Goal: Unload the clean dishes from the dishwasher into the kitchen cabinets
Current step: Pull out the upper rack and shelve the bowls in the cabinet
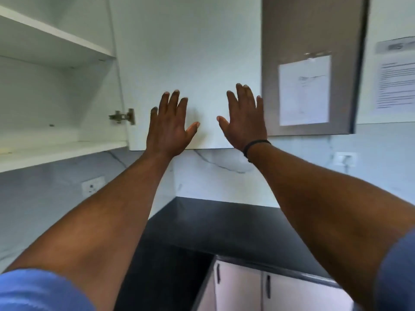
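Note:
Both my hands are raised flat against a white upper cabinet door (190, 52) that stands swung open. My left hand (168, 129) lies on its lower part with fingers straight and spread. My right hand (244, 122), with a dark band on the wrist, lies beside it, fingers also straight. Neither hand holds anything. To the left, the open cabinet (56, 149) shows white shelves (51, 39) with no dishes visible on them. A metal hinge (122, 116) joins the door to the cabinet side. No dishwasher or dishes are in view.
A grey cabinet door (314, 30) with a paper taped on it hangs at right, more papers (395, 84) beyond it. A black countertop (235, 232) fills the corner below, over white lower cabinets (242, 288). Wall sockets (93, 186) sit on the marble backsplash.

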